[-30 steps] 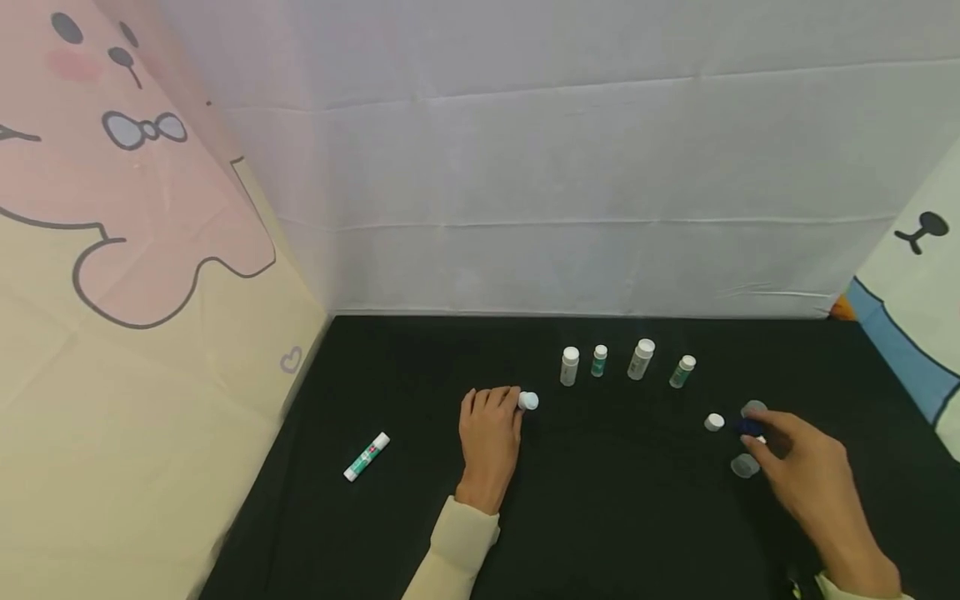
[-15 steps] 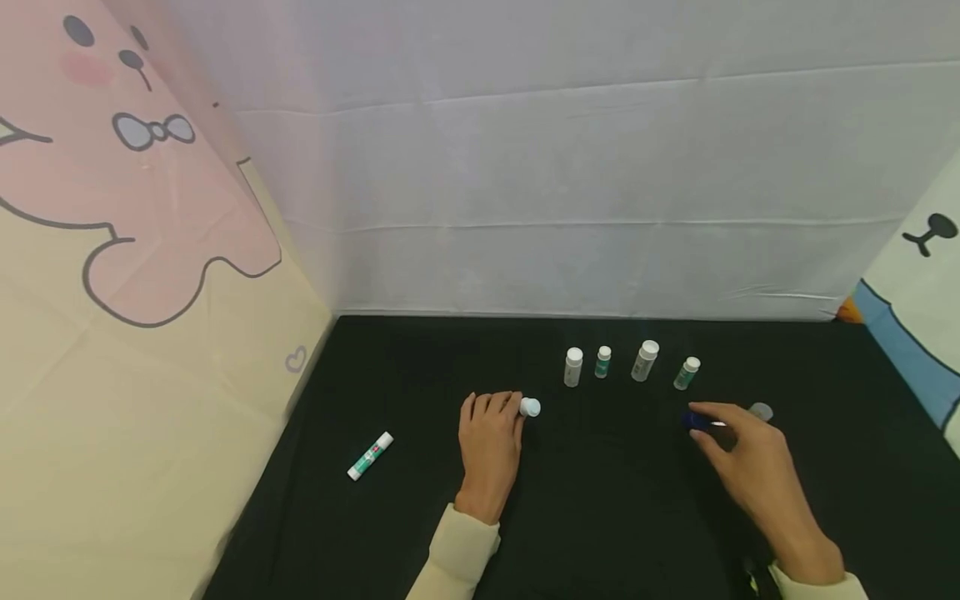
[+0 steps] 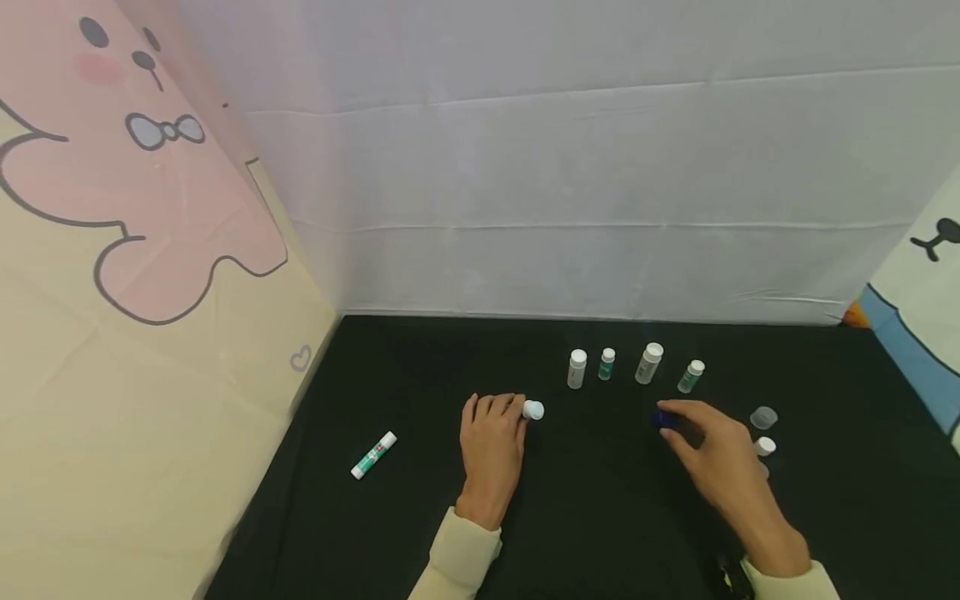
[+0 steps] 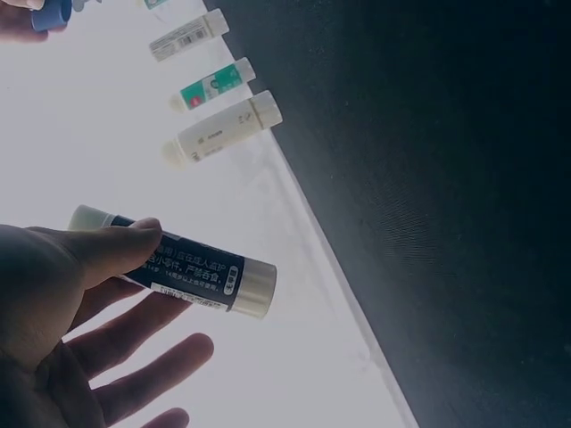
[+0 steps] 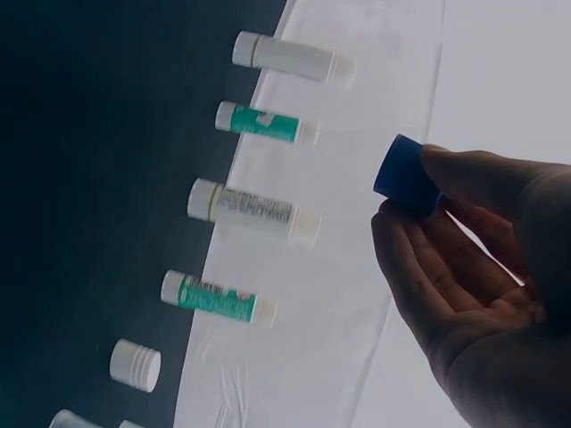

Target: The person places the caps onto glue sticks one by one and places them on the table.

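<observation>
Near the middle of the black table, my left hand [image 3: 491, 454] holds a glue stick, its white end showing past the fingers in the head view. The left wrist view shows this glue stick [image 4: 196, 267] with a dark label, pinched between thumb and fingers, other fingers spread below. To the right, my right hand [image 3: 720, 454] pinches a small blue cap [image 3: 663, 418] between thumb and fingertips. That blue cap [image 5: 406, 178] is plain in the right wrist view. Both hands are apart, with a stretch of table between them.
Behind the hands stand several glue sticks, two mostly white [image 3: 577, 369] and two green-labelled [image 3: 607, 364]. Another green glue stick [image 3: 373, 455] lies at left. Right of my right hand are a clear cap [image 3: 763, 417], a white cap [image 3: 765, 447] and a partly hidden clear piece.
My right hand has moved left with the blue cap, away from the loose caps at right, which now show again. The left hand keeps its hold; the head view has shifted slightly.
</observation>
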Available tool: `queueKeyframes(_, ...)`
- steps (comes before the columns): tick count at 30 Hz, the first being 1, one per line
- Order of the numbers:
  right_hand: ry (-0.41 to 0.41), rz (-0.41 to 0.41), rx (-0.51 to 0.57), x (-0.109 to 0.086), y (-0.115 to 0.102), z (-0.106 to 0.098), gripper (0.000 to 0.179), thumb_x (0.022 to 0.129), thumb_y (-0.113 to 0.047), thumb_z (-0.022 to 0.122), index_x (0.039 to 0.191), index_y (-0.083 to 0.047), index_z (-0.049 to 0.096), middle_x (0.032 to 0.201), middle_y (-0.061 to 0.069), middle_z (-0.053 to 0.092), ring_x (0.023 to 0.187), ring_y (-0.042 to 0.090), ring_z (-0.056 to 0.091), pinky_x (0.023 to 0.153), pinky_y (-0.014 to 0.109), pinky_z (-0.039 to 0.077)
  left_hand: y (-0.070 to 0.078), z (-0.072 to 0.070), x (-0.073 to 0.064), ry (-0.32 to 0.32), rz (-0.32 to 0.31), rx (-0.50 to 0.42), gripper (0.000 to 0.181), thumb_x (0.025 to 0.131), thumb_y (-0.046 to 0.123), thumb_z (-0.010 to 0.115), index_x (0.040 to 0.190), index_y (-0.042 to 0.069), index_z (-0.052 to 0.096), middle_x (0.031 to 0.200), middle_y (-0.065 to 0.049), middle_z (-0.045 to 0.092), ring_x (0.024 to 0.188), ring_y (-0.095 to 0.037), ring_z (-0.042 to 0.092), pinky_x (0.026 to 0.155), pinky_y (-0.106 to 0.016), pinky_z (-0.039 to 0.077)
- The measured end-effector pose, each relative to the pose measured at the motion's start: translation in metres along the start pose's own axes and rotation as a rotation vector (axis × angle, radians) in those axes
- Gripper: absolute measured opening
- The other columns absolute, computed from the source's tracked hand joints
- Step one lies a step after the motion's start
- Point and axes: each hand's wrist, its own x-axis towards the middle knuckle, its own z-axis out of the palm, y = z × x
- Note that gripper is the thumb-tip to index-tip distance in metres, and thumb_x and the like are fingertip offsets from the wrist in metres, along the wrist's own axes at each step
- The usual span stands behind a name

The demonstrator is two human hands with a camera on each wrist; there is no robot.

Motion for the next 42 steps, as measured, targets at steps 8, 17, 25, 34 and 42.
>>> queueKeyframes(8,-0.063,0.018,0.020,0.003,-0.014,0.009,0.040,0.080,0.010,0.084,0.118,0.002,0.075,0.113,0.024,0.075,0.095,0.042,0.074,0.083,0.063,0.058,0.001,-0.002,0.000,-0.005,0.008,0.018,0.032,0.084,0.022,0.091,0.115,0.016,0.082,0.112,0.001,0.077,0.105,-0.022,0.069,0.109,-0.050,0.052)
queueKeyframes(17,-0.092,0.014,0.061,0.008,-0.029,0.021,0.040,0.082,0.011,0.084,0.119,0.001,0.075,0.116,0.022,0.075,0.097,0.040,0.075,0.086,0.061,0.059,0.003,-0.004,0.000,0.003,0.011,0.016,0.032,0.082,0.021,0.093,0.112,0.016,0.082,0.111,0.002,0.077,0.104,-0.021,0.069,0.109,-0.050,0.052)
queueKeyframes(25,-0.105,-0.020,0.108,0.010,-0.041,0.036,0.039,0.081,0.010,0.085,0.117,0.000,0.076,0.115,0.019,0.076,0.097,0.035,0.076,0.087,0.057,0.060,0.005,-0.008,0.001,0.011,0.016,0.018,0.031,0.082,0.021,0.092,0.112,0.017,0.083,0.111,0.003,0.078,0.104,-0.021,0.070,0.108,-0.050,0.052)
queueKeyframes(34,-0.048,-0.113,0.144,0.006,-0.054,0.055,0.042,0.074,0.012,0.090,0.112,-0.001,0.078,0.109,0.013,0.078,0.098,0.031,0.076,0.085,0.051,0.062,0.005,-0.009,-0.001,0.016,0.017,0.027,0.031,0.082,0.022,0.093,0.111,0.018,0.083,0.111,0.004,0.078,0.103,-0.021,0.069,0.108,-0.049,0.052)
queueKeyframes(42,-0.022,-0.145,0.191,0.005,-0.064,0.066,0.045,0.072,0.013,0.090,0.113,0.000,0.078,0.111,0.012,0.079,0.101,0.029,0.076,0.086,0.048,0.062,0.005,-0.008,-0.003,0.007,0.021,0.040,0.031,0.082,0.023,0.093,0.111,0.018,0.083,0.112,0.003,0.078,0.102,-0.020,0.069,0.108,-0.049,0.052)
